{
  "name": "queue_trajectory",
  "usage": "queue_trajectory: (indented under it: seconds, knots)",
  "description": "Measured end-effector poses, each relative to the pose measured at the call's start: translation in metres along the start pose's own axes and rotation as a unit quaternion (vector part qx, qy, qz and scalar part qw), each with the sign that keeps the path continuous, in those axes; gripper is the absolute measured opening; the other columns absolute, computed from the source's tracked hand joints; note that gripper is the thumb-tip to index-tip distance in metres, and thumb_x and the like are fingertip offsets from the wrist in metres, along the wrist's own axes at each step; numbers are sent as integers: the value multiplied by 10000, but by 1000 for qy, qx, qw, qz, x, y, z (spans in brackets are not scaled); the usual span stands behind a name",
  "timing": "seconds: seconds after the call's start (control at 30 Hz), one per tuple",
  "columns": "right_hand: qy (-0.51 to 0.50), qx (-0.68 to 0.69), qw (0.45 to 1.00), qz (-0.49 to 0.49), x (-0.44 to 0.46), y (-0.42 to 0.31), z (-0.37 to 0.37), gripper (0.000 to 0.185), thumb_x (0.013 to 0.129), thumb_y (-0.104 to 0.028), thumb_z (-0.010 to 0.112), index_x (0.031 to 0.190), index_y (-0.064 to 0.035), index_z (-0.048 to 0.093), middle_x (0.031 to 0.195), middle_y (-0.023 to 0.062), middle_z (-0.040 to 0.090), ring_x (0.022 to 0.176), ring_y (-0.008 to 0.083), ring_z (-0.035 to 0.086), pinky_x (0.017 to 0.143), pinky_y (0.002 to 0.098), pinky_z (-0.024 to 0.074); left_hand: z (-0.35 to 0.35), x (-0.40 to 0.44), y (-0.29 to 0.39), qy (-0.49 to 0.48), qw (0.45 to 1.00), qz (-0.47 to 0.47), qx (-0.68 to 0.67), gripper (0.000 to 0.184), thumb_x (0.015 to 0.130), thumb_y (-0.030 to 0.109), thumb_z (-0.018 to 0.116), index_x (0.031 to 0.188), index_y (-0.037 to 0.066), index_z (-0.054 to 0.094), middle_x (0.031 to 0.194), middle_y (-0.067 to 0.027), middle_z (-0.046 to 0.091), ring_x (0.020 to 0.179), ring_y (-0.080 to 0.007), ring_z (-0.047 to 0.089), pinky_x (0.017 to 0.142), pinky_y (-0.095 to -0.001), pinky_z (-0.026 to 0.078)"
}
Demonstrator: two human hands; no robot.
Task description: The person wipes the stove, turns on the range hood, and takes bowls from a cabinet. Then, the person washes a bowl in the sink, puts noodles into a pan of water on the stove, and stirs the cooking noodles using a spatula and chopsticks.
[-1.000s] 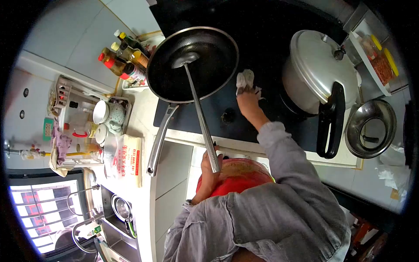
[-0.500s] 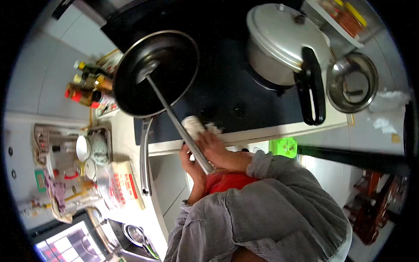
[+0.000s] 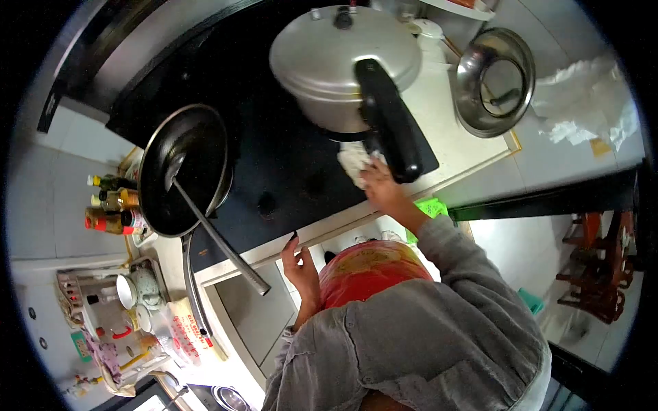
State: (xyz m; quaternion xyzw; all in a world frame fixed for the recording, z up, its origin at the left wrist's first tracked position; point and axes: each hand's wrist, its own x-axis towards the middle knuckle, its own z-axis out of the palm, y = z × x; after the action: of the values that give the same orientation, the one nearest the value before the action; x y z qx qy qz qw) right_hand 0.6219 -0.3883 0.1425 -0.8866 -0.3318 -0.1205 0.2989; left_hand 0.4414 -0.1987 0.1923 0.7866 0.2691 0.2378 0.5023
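Note:
My right hand (image 3: 384, 186) presses a crumpled whitish cloth (image 3: 353, 163) onto the black cooktop (image 3: 295, 181), its fingers closed on the cloth. This spot is just below the silver pressure cooker (image 3: 336, 65), beside its black handle (image 3: 387, 127). At the counter's front edge, my left hand (image 3: 301, 272) is raised with curled fingers; a small dark thing shows at the fingertips, too small to name. A black frying pan (image 3: 205, 144) stands on the left of the cooktop. In it rests a metal spatula or ladle (image 3: 223, 240), its long handle sticking out above my left hand.
Several sauce bottles (image 3: 113, 202) stand left of the pan. To the right of the cooker is a steel bowl (image 3: 495, 82) with something in it, near a white plastic bag (image 3: 589, 103). A dish rack (image 3: 113, 294) and a red-printed bag (image 3: 188, 329) are at lower left.
My right hand has moved right with the cloth, from near the pan toward the pressure cooker. My left hand is now apart from it. The view has shifted right.

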Motion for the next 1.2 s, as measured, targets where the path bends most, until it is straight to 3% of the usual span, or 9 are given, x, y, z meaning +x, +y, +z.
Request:
queue_trajectory:
  seconds: [0.2,0.33,0.47,0.6,0.67,0.73,0.83,0.93,1.2]
  knots:
    - [14,47,998,-35,18,-10,-9,266,703,-95,595,967,-69,580,1062,111,571,1120,293,460,913,378,405,63,-18,35,-77,995,58,-13,260,791,-4,544,1049,28,550,1050,-110,552,888,-199,551,680,-273,470]
    - [5,-61,996,-65,-8,81,-66,232,707,-102,541,930,-58,588,1062,98,573,1071,282,493,880,363,428,89,-32,54,-88,995,43,-7,277,777,-36,546,1047,27,549,1071,-122,548,875,-196,557,641,-263,471]
    - [58,-65,988,126,4,180,-89,250,710,-2,499,939,-46,588,984,171,577,946,346,536,828,395,434,98,-54,42,-74,996,3,-45,310,756,-72,548,1041,47,559,1049,-107,561,871,-188,566,621,-245,470]
    - [103,-158,980,55,27,179,-102,315,712,27,499,1011,-42,569,995,182,566,935,369,530,816,404,429,104,-63,38,-41,998,-17,-47,310,740,-63,569,1019,71,570,996,-107,579,868,-210,587,616,-257,494]
    - [103,-97,978,151,22,170,-98,377,701,36,502,1067,-43,543,1024,194,554,989,373,502,844,415,410,101,-63,45,-3,999,35,-11,293,729,-41,584,1001,68,572,993,-118,582,865,-239,591,616,-286,504]
    - [151,-103,982,43,7,184,-92,412,696,44,494,1097,-44,528,1105,213,517,1044,367,479,864,409,397,95,-63,50,-2,997,68,26,292,729,-23,587,1004,72,571,995,-122,582,836,-252,591,621,-288,498]
    - [189,-177,962,82,-1,120,-122,409,696,48,492,1091,-45,535,1172,217,478,1071,368,468,890,396,386,89,-75,39,-1,998,70,-1,293,723,-18,586,1000,75,570,992,-121,582,809,-260,584,615,-287,492]
    - [235,-9,970,54,-12,106,-124,390,721,27,530,1102,-54,536,1223,240,441,1138,372,430,908,397,374,79,-82,42,-14,999,37,-14,285,716,3,593,988,84,571,992,-117,584,811,-276,581,642,-324,488]
    - [-88,233,957,-146,-42,-121,-61,195,760,-38,554,953,-45,584,1041,124,572,941,299,557,797,349,453,34,-95,-4,-219,939,157,215,284,772,139,548,1051,88,549,1067,-155,551,1005,-289,514,884,-394,406]
